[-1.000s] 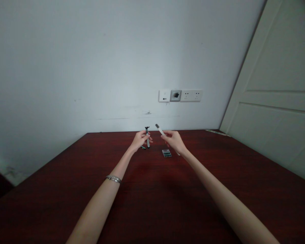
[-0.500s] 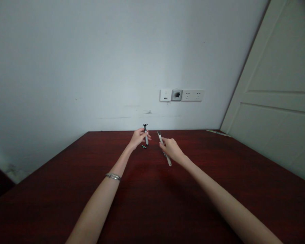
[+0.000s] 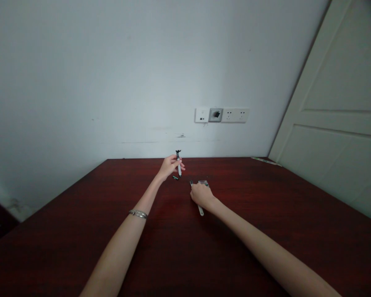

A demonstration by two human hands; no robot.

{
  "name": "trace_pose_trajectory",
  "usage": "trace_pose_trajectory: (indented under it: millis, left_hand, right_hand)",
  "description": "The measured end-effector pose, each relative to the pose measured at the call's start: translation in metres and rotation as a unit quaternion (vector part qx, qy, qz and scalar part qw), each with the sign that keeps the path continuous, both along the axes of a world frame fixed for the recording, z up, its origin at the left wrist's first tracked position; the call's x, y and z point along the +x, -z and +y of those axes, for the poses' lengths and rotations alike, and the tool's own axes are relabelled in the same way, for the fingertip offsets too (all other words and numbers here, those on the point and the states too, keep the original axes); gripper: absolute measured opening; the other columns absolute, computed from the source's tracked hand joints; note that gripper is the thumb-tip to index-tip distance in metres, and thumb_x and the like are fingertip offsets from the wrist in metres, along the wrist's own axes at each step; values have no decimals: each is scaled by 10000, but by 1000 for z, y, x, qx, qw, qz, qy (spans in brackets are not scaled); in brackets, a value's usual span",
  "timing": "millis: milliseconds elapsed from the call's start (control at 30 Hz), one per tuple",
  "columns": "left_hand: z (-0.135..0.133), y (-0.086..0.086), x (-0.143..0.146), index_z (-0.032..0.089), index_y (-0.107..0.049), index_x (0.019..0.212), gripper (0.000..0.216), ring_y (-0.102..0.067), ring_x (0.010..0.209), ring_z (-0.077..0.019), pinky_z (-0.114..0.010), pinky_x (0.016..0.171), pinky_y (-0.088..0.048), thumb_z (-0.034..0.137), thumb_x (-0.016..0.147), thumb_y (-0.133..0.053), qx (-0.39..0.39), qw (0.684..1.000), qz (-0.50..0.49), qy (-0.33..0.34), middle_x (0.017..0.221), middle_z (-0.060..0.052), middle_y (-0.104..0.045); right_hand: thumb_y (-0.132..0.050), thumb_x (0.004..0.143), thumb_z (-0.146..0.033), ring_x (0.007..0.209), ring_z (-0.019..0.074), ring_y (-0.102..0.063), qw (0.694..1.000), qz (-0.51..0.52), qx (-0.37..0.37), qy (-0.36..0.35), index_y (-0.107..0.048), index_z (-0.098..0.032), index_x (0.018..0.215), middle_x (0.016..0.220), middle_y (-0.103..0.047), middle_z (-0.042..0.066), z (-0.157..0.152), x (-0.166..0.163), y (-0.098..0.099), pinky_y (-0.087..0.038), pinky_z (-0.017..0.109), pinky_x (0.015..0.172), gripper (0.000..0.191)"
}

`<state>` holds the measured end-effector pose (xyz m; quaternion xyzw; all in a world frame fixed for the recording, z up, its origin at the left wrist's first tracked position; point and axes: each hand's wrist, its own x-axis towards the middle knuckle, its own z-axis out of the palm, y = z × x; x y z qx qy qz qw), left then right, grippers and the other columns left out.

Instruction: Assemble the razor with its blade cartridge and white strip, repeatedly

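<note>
My left hand (image 3: 169,166) is closed round the grey handle of a razor (image 3: 179,168), which stands nearly upright with its black T-shaped head on top. A small dark piece, like a razor blade head (image 3: 175,177), lies on the table just below that hand. Low over the table, my right hand (image 3: 202,194) grips a slim white toothbrush (image 3: 200,210); its dark end pokes out past the fingers, while the middle is hidden. Right behind these knuckles lies a small clear case (image 3: 203,182), partly covered by the hand.
Both hands are over a dark red wooden table (image 3: 126,255) that meets a white wall at the back. Sockets (image 3: 221,115) are set in the wall. A thin pale strip (image 3: 266,161) lies at the back right corner, near a white panelled door (image 3: 340,123).
My right hand has come down and towards me with the toothbrush, and the clear case now shows behind it. My left hand holds the razor almost as before.
</note>
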<state>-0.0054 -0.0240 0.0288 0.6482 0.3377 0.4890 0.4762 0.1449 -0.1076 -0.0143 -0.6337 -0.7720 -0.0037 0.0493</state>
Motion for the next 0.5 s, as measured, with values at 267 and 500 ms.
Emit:
trace_pose_trajectory:
  millis: [267,500]
  left_hand:
    - [-2,0,2,119,-505,889,183,-651,591,-166,-251,509,-520,230,769,-587,-9,1000,-1,6,676,-47,-631]
    - [-1,1,2,117,-499,896,166,-654,606,-176,-266,507,-527,213,777,-565,-11,1000,8,7,689,-53,-626]
  right_hand:
    - [-428,823,-195,849,281,-652,1000,-12,14,0,-678,-91,915,915,-669,202,-2,-3,1,-501,349,688,285]
    - [-404,839,-258,847,280,-648,1000,3,23,-5,-681,-88,913,894,-669,202,-2,0,2,-490,339,687,333]
